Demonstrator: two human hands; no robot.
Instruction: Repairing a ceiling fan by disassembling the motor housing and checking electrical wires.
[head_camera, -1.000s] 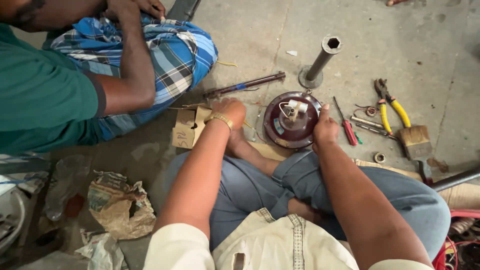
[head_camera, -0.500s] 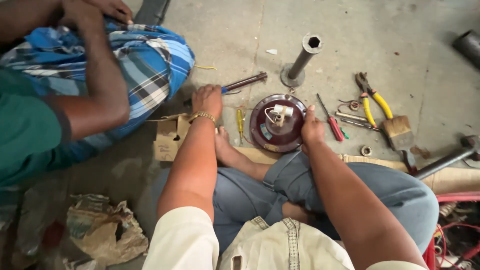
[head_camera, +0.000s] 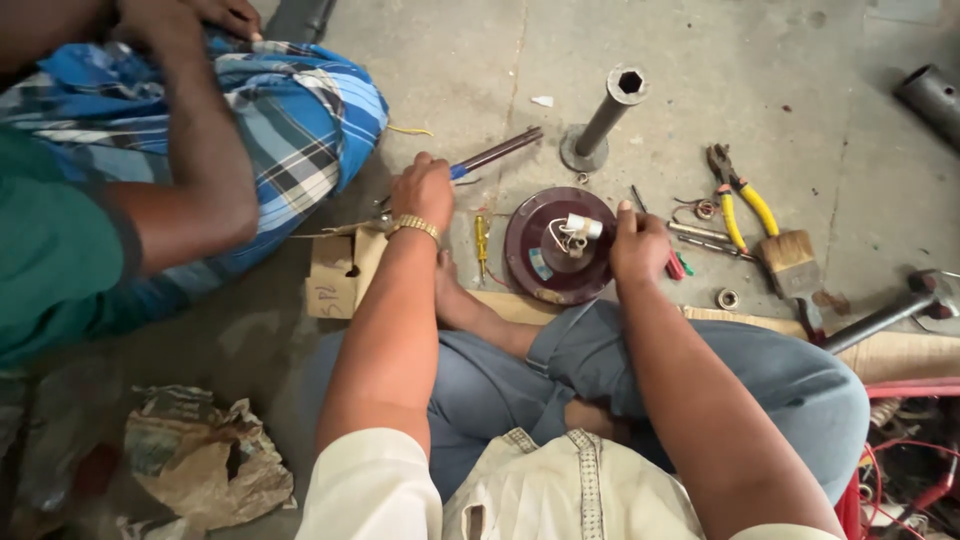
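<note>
Disc (head_camera: 555, 250), dark maroon and round, lies on the concrete floor (head_camera: 450, 90) in front of the person's crossed legs, a white part with wires at its centre. The right hand (head_camera: 638, 243) rests at its right edge, fingers curled; whether its grip clasps anything I cannot tell. The left hand (head_camera: 423, 190) is down on a long rod (head_camera: 495, 155) with blue at its near end, left of the disc; its grip looks closed over the rod's end. A yellow screwdriver (head_camera: 481, 240) lies between the hands. Pliers (head_camera: 735, 195) and a brush (head_camera: 790, 255) lie to the right.
</note>
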